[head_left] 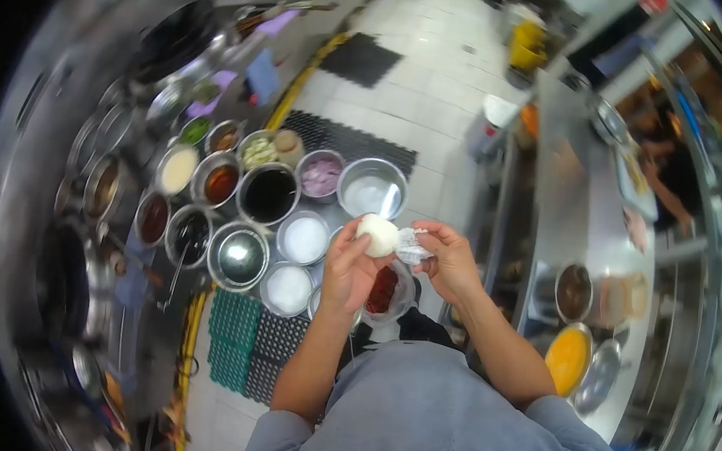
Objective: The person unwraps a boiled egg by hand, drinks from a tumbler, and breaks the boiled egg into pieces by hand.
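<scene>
My left hand point(350, 267) is closed around a smooth, white, rounded piece of food point(380, 237), whose exact kind I cannot make out. Pinched between the fingers of my right hand point(454, 264) is a crumpled white paper-like piece point(411, 246), right up against the rounded food. Both hands are raised in front of my body, above a container of dark red contents point(382, 291). Just beyond them stands a wide metal pot point(372, 188) of clear liquid. Bowls of white granules point(303, 237) sit to the left of my left hand.
Several metal pots of sauces and liquids crowd the left, including a dark sauce point(267, 194) and a bowl of pink slices point(321, 176). Woks point(73, 282) line the far left. On the right, a steel counter point(580, 219) carries a bowl of orange liquid point(568, 360). Another person point(673, 171) is behind it.
</scene>
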`<state>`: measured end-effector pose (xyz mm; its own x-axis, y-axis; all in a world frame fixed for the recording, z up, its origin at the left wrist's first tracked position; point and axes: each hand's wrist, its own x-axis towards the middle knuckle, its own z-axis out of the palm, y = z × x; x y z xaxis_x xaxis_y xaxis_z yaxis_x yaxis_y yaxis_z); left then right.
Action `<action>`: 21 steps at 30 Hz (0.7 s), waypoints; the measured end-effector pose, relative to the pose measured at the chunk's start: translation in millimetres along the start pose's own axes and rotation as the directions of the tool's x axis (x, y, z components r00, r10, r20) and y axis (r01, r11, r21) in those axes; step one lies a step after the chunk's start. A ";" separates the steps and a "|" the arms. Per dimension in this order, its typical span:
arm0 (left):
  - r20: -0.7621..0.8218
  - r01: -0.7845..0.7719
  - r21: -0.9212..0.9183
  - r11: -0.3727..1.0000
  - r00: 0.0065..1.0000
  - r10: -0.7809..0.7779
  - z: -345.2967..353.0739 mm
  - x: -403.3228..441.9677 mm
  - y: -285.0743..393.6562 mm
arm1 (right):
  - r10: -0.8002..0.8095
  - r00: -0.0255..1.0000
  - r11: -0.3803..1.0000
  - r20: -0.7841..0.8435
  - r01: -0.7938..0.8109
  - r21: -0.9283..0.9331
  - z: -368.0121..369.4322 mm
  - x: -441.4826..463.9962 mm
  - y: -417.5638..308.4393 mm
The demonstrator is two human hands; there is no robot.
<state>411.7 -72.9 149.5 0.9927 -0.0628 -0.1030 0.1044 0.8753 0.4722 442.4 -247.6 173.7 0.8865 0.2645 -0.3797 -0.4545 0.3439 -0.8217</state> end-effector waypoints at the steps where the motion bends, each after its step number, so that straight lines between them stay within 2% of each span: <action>1: -0.012 -0.040 0.001 0.999 0.999 0.040 -0.3 3.3 -1.2 | 0.023 0.999 0.998 0.041 -0.021 -0.060 5.4 10.4 -4.4; 3: -0.117 -0.183 0.096 0.978 0.974 0.194 4.9 8.4 -6.5 | 0.063 0.991 0.984 0.121 -0.041 -0.174 12.0 28.7 -11.1; 6: -0.276 -0.308 0.337 0.890 0.871 0.406 14.6 18.5 -15.9 | 0.071 0.961 0.934 0.268 0.030 -0.355 10.0 55.6 -14.9; 8: -0.244 -0.360 0.472 0.805 0.824 0.512 14.7 30.0 -27.3 | 0.045 0.939 0.878 0.341 0.126 -0.462 3.0 70.8 -21.7; 9: -0.225 -0.360 0.531 0.767 0.813 0.538 15.7 32.2 -35.2 | 0.077 0.934 0.864 0.350 0.112 -0.490 -1.6 75.3 -25.1; 11: -0.244 -0.324 0.558 0.764 0.816 0.524 24.1 35.8 -44.0 | 0.135 0.926 0.828 0.352 0.089 -0.553 -11.0 80.4 -36.1; 14: -0.196 -0.309 0.628 0.714 0.825 0.530 35.8 41.8 -44.9 | 0.237 0.905 0.869 0.353 -0.034 -0.494 -26.7 84.6 -43.5; 15: -0.177 -0.325 0.585 0.743 0.843 0.509 35.6 42.2 -43.5 | 0.259 0.896 0.879 0.360 -0.064 -0.473 -30.1 84.8 -40.2; 18: -0.119 -0.320 0.429 0.845 0.907 0.404 27.1 38.3 -27.7 | 0.350 0.841 0.931 0.413 -0.264 -0.253 -26.0 87.5 -28.9; 20: -0.076 -0.291 0.247 0.924 0.945 0.318 17.4 34.2 -15.4 | 0.325 0.863 0.931 0.387 -0.222 -0.288 -21.9 86.5 -21.0; 21: -0.075 -0.262 0.278 0.924 0.953 0.292 16.1 34.1 -11.1 | 0.316 0.870 0.927 0.377 -0.198 -0.320 -19.0 89.5 -21.1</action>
<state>445.4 -92.5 154.8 0.9724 0.2320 -0.0258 -0.1465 0.6924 0.7065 533.0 -248.4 148.9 0.5954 0.6790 -0.4296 -0.5687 -0.0216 -0.8223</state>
